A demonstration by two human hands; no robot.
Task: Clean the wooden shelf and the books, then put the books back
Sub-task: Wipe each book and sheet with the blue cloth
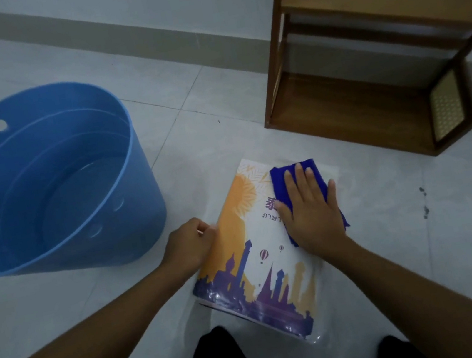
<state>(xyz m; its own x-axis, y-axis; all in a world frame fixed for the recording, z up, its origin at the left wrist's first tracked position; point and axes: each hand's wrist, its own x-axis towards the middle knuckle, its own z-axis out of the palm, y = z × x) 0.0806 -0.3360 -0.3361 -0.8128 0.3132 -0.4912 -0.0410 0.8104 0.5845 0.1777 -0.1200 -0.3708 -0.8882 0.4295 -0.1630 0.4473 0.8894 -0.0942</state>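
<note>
While the right hand [310, 207] lies flat, fingers straight and close together, pressing a blue cloth [282, 177] onto the upper right of the book [238, 240], the left hand [191, 246] sits at the book's left edge with fingers curled, pinching that edge to steady it. The book lies cover-up on the floor [419, 211] in the lower centre of the frame, below the shelf [339, 100] at the upper right and right of the bucket [139, 163] at the left.

The likeliest trouble is damp. If the cloth is wet, moisture could creep past the cover's edge into the pages. The cover is glossy and the tiles smooth, so a hard wipe could make the book skid if the left pinch loosens. The bucket holds shallow water [75, 188] and stands near the left forearm; a careless elbow could tip it toward the book.

The cover looks slick and film-wrapped, printed with an orange sun and purple skyline. The cloth is soft, thick and folded into a pad. The bucket is round, thin blue plastic with small holes in its wall. The shelf is brown wood, square-framed, with a woven panel low on its right side, and its boards carry no books.
</note>
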